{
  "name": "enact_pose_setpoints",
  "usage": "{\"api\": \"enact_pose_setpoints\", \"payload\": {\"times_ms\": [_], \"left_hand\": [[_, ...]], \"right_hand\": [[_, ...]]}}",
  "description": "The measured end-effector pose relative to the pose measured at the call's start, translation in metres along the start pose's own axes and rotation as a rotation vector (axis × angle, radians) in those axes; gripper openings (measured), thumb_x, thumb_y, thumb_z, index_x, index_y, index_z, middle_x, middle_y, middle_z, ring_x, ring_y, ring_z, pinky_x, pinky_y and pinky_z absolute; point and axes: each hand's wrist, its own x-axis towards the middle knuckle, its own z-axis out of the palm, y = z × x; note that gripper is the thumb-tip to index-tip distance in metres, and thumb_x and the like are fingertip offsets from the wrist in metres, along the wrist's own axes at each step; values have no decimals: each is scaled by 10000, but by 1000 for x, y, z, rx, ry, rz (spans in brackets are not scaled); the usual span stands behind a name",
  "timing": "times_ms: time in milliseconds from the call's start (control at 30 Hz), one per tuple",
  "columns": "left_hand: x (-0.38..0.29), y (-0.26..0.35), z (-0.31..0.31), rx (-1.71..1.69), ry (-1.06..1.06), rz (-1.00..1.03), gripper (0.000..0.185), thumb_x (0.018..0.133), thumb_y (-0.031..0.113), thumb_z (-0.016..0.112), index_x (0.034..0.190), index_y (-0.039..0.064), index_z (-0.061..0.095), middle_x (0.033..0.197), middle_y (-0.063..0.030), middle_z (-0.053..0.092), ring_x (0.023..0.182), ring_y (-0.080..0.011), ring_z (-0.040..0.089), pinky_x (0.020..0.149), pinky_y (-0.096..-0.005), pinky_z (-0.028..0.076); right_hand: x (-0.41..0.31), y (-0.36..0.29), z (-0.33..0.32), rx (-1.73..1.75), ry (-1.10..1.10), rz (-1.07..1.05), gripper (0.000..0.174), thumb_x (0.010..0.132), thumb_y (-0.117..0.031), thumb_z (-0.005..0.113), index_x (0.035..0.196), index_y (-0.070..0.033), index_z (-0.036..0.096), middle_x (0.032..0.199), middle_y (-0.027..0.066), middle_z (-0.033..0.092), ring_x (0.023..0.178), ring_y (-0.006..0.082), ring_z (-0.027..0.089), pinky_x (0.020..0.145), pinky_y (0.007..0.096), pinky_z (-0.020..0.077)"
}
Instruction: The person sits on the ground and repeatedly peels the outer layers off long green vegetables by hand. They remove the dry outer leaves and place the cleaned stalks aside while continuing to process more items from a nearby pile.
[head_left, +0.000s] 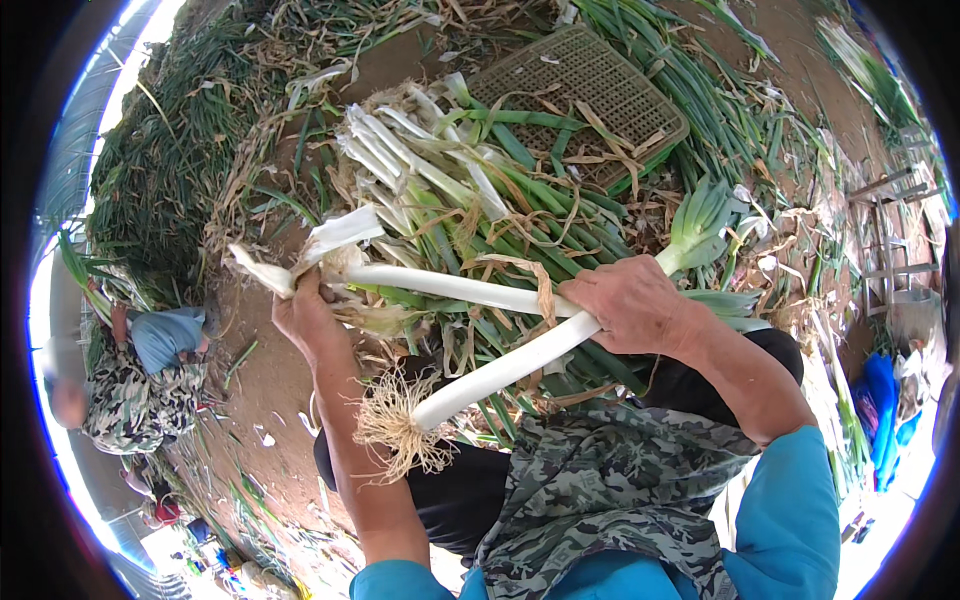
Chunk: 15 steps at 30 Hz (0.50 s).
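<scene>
My right hand grips two large green onions near their green tops. One onion slants down to the left, its white shaft ending in a bushy tuft of pale roots over my left forearm. The other white shaft runs left towards my left hand, which pinches loose whitish outer layers at that end; its root end is hidden or stripped, I cannot tell which. Under both hands lies a heap of green onions, white ends to the upper left, mixed with dry brown skins.
An upturned plastic crate sits beyond the heap. Cut green leaves are piled at the upper left. Another person is at the far left. More onions, a metal frame and a blue bag lie to the right.
</scene>
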Motion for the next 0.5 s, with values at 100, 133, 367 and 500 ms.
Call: {"api": "enact_pose_setpoints", "payload": {"times_ms": [100, 133, 367, 500], "left_hand": [[45, -5, -39, -167, 200, -135, 262, 997, 256, 621, 996, 3, 687, 854, -101, 646, 679, -163, 617, 578, -332, 531], [82, -23, -72, -242, 207, -143, 274, 1002, 277, 610, 1014, 17, 696, 858, -92, 638, 698, -173, 623, 609, -357, 553], [-106, -29, 64, 43, -1002, -108, 234, 984, 169, 649, 1172, 38, 605, 976, -77, 612, 772, -200, 613, 684, -324, 572], [-176, -22, 98, 32, -1307, -205, 176, 1003, 201, 628, 1093, 56, 584, 908, -57, 575, 740, -188, 577, 666, -328, 538]], "right_hand": [[-19, 20, -14, -1, -169, 134, 229, 759, -171, 761, 973, -117, 698, 815, 67, 701, 797, 308, 715, 694, 450, 547], [-23, 29, -19, 13, -242, 170, 211, 772, -173, 759, 966, -120, 698, 816, 74, 709, 794, 309, 720, 715, 455, 554], [-14, 22, -38, 77, -132, 82, 349, 806, -342, 802, 1113, -193, 723, 813, 74, 724, 764, 319, 718, 687, 456, 546], [-10, 11, -36, 149, -168, 31, 326, 726, -298, 831, 1008, -165, 736, 789, 97, 714, 782, 346, 704, 666, 454, 524]]}}
